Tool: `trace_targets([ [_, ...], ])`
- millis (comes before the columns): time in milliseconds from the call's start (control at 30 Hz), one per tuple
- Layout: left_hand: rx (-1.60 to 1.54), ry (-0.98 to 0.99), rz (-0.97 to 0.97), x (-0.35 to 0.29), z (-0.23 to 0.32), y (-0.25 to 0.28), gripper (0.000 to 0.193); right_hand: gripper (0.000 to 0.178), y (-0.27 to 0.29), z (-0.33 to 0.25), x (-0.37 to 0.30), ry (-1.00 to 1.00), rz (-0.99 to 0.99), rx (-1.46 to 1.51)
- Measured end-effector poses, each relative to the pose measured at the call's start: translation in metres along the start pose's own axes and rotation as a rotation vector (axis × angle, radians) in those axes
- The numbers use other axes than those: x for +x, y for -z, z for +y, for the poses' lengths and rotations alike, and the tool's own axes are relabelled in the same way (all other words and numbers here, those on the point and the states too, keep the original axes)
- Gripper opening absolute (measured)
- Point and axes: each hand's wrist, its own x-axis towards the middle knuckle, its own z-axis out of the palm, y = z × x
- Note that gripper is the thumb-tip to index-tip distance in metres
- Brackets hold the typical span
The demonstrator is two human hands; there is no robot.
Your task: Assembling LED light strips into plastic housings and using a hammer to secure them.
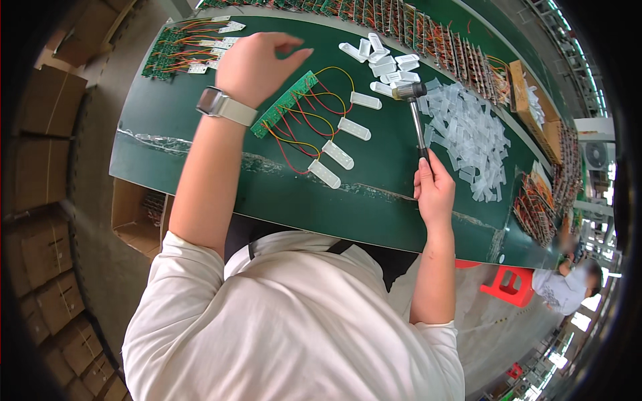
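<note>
My right hand (pixel 435 190) is closed around the black grip of a small hammer (pixel 417 127). The hammer's dark, rounded head points away from me, beside a group of white plastic covers (pixel 383 65). Over the far left part of the table, my left hand (pixel 253 67) hangs with thumb and forefinger apart and nothing visible between them; its other fingers are partly hidden. Just right of that wrist lies a long green circuit board (pixel 287 103). Red and yellow wires run from it to several white oblong pieces (pixel 338 154), laid out in a slanting row.
A heap of translucent plastic pieces (pixel 468 137) spreads right of the hammer on the green table (pixel 287 204). More wired boards (pixel 177 50) lie at the far left. Rows of boards (pixel 401 27) line the back, near a cardboard box (pixel 535 110). A person (pixel 568 287) sits beyond a red stool (pixel 509 286).
</note>
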Motion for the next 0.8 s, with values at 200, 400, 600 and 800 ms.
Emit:
trace_targets([
  [200,0.206,0.155,-0.454,-0.024,-0.030,0.018,0.040,0.039,0.005,0.005,0.005,-0.029,-0.100,0.183],
  [400,-0.064,0.114,-0.467,-0.044,-0.039,0.010,0.034,0.036,0.006,0.009,0.007,-0.052,-0.172,0.268],
  [600,-0.696,0.556,-0.541,-0.092,-0.050,0.071,0.023,0.037,0.016,0.025,0.015,-0.028,-0.185,0.291],
  [800,-1.080,0.694,-0.263,-0.227,-0.119,0.205,0.012,0.037,0.013,0.017,0.012,-0.033,-0.178,0.222],
])
